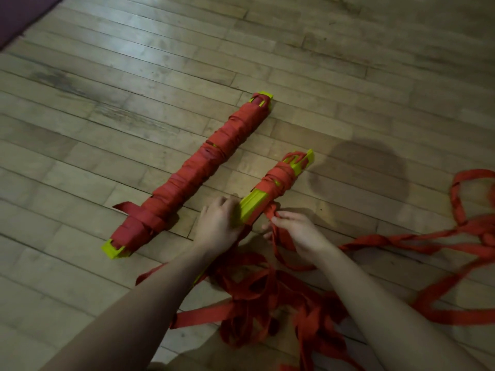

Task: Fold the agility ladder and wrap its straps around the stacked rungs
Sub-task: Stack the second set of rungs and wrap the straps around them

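Wrapping is partway done on the second bundle. Nearest the camera: a loose heap of red straps [267, 298] on the wood floor [107, 145], with long loops trailing off toward the floor's right side and some running under both forearms.

Left hand [218, 226] has its fingers curled over the bare yellow-green part of the stacked rungs [278, 188], pinning the stack down. Right hand [297, 231] sits just beside it, fingertips pinching a bunched length of strap right where it leaves the last wrap. Both hands are grasping; neither is relaxed.

That stack lies diagonally, its far end wrapped in red, middle bare, near end hidden under the left hand and the strap pile.

Beyond it, toward the left, a finished bundle [191, 171] lies parallel and apart: red webbing along nearly its whole length, yellow-green tips showing at both ends, one strap tail sticking out near the closer end.

Handling judgement:
- Rungs look like stiff, light plastic; they'd likely slide against each other, so clamp across the stack, not at one tip.
- Straps are soft flat webbing that twists and tangles easily. Hold close to the wrap point, keep tension, flatten twists first.
- The heap may snag as it feeds.

Far left corner: a dark purple mat [24, 14].
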### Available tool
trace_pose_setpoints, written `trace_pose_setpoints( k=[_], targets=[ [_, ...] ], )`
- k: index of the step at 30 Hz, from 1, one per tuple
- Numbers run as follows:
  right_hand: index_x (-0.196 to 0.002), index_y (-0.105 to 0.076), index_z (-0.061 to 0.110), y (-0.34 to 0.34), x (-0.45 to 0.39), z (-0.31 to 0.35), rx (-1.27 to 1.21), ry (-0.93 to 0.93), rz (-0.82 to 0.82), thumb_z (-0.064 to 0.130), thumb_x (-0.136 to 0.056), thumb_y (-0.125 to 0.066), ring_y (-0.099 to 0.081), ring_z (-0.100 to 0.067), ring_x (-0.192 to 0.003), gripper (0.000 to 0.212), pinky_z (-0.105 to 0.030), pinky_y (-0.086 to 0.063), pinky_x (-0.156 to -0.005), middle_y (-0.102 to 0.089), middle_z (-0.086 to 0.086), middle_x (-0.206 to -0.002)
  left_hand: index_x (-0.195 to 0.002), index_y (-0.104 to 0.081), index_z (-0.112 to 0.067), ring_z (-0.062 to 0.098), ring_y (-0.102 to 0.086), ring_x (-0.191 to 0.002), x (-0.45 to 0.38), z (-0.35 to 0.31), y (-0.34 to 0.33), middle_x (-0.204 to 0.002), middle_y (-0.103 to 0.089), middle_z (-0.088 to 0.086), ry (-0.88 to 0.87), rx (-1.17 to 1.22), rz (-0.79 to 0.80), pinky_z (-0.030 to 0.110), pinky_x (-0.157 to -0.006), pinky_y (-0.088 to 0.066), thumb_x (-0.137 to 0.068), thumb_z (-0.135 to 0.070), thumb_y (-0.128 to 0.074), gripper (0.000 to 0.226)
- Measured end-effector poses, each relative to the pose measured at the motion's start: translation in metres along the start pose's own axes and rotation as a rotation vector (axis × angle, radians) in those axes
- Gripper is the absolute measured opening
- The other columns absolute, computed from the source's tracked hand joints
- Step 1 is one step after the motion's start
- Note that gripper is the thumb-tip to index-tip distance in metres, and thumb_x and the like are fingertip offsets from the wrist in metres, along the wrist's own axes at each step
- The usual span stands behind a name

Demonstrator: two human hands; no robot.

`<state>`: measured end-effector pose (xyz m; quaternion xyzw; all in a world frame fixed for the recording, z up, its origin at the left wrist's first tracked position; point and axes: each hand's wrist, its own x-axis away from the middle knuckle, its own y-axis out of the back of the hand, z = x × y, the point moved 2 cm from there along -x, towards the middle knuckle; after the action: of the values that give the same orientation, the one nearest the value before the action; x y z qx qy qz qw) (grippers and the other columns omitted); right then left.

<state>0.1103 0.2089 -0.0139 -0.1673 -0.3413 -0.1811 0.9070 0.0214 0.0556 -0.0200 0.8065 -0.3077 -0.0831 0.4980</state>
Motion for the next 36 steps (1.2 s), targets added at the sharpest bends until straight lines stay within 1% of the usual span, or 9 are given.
trace_pose_setpoints(
  k=[5,9,12,18,23,29,32,34,36],
  targets=[
    [-0.092,-0.059,0.000,0.005,0.001,0.008,-0.033,0.029,0.018,-0.009,-0.091,-0.048,-0.066,-0.015,-0.053,0.014,-0.025,-0.056,-0.055,-0.070,-0.008,-0.067,-0.111,-0.062,-0.005,0.036,-0.054,-0.089,-0.007,-0.003,0.000,-0.101,-0.054,0.015,-0.053,-0.076,-0.139,0.040,-0.073,-0.044,-0.071,-0.022,-0.074,0.045],
    [-0.096,-0.059,-0.004,0.007,0.000,0.017,-0.123,0.015,0.083,-0.010,-0.090,-0.047,-0.069,-0.017,-0.058,0.015,-0.025,-0.056,-0.054,-0.071,-0.011,-0.072,-0.124,-0.059,-0.014,0.031,-0.050,-0.103,-0.012,0.006,0.005,-0.114,-0.049,0.012,-0.031,-0.035,-0.077,0.039,-0.085,-0.040,-0.075,-0.031,-0.075,0.054],
    [-0.093,-0.061,-0.001,0.010,-0.005,0.016,-0.098,0.039,0.072,-0.009,-0.090,-0.047,-0.069,-0.016,-0.060,0.016,-0.024,-0.056,-0.058,-0.072,-0.007,-0.071,-0.127,-0.058,-0.026,0.024,-0.043,-0.109,-0.006,0.008,0.005,-0.119,-0.046,0.005,-0.071,0.019,-0.016,0.033,-0.086,-0.029,-0.088,-0.043,-0.060,0.043],
    [-0.088,-0.060,-0.006,0.015,-0.009,0.006,0.021,0.056,0.039,-0.010,-0.089,-0.047,-0.068,-0.014,-0.057,0.014,-0.020,-0.054,-0.057,-0.071,-0.006,-0.065,-0.133,-0.047,-0.035,0.027,-0.039,-0.126,0.004,-0.003,-0.008,-0.136,-0.044,0.007,-0.105,-0.067,0.115,0.040,-0.098,-0.027,-0.093,-0.033,-0.052,0.040],
    [-0.091,-0.060,-0.008,0.015,-0.007,0.009,-0.054,0.044,0.055,-0.012,-0.086,-0.050,-0.070,-0.016,-0.059,0.012,-0.021,-0.056,-0.058,-0.072,-0.009,-0.070,-0.122,-0.049,-0.030,0.023,-0.052,-0.113,-0.004,-0.012,-0.006,-0.119,-0.059,0.002,-0.023,0.049,0.146,0.039,-0.094,-0.029,-0.093,-0.033,-0.052,0.029],
    [-0.086,-0.060,-0.004,0.020,0.010,0.015,0.036,-0.031,0.151,-0.010,-0.088,-0.049,-0.065,-0.015,-0.053,0.012,-0.021,-0.053,-0.054,-0.066,-0.007,-0.062,-0.128,-0.041,-0.020,0.025,-0.052,-0.112,-0.010,-0.009,0.009,-0.120,-0.058,0.002,0.031,0.140,0.040,0.036,-0.093,-0.026,-0.081,-0.028,-0.070,0.057],
    [-0.094,-0.060,-0.006,0.020,0.017,0.022,0.077,-0.015,0.224,-0.004,-0.091,-0.046,-0.063,-0.017,-0.052,0.014,-0.027,-0.054,-0.060,-0.062,-0.006,-0.060,-0.141,-0.032,-0.015,0.027,-0.043,-0.120,-0.016,-0.010,0.014,-0.127,-0.048,0.008,0.026,-0.042,0.025,0.040,-0.098,-0.026,-0.082,-0.038,-0.068,0.073],
    [-0.099,-0.060,-0.005,0.016,0.020,0.024,0.069,-0.024,0.251,0.000,-0.093,-0.046,-0.062,-0.018,-0.052,0.017,-0.035,-0.052,-0.067,-0.062,-0.007,-0.061,-0.143,-0.032,-0.015,0.030,-0.041,-0.117,-0.017,-0.010,0.019,-0.122,-0.044,0.011,-0.010,-0.169,-0.008,0.040,-0.098,-0.027,-0.085,-0.039,-0.063,0.070],
    [-0.101,-0.060,-0.005,0.011,0.022,0.025,0.010,-0.028,0.237,0.002,-0.095,-0.045,-0.061,-0.018,-0.052,0.018,-0.034,-0.054,-0.062,-0.062,-0.007,-0.063,-0.143,-0.034,-0.017,0.030,-0.040,-0.115,-0.016,-0.007,0.021,-0.119,-0.042,0.011,-0.048,-0.230,-0.019,0.039,-0.097,-0.027,-0.086,-0.033,-0.061,0.065]
  ],
)
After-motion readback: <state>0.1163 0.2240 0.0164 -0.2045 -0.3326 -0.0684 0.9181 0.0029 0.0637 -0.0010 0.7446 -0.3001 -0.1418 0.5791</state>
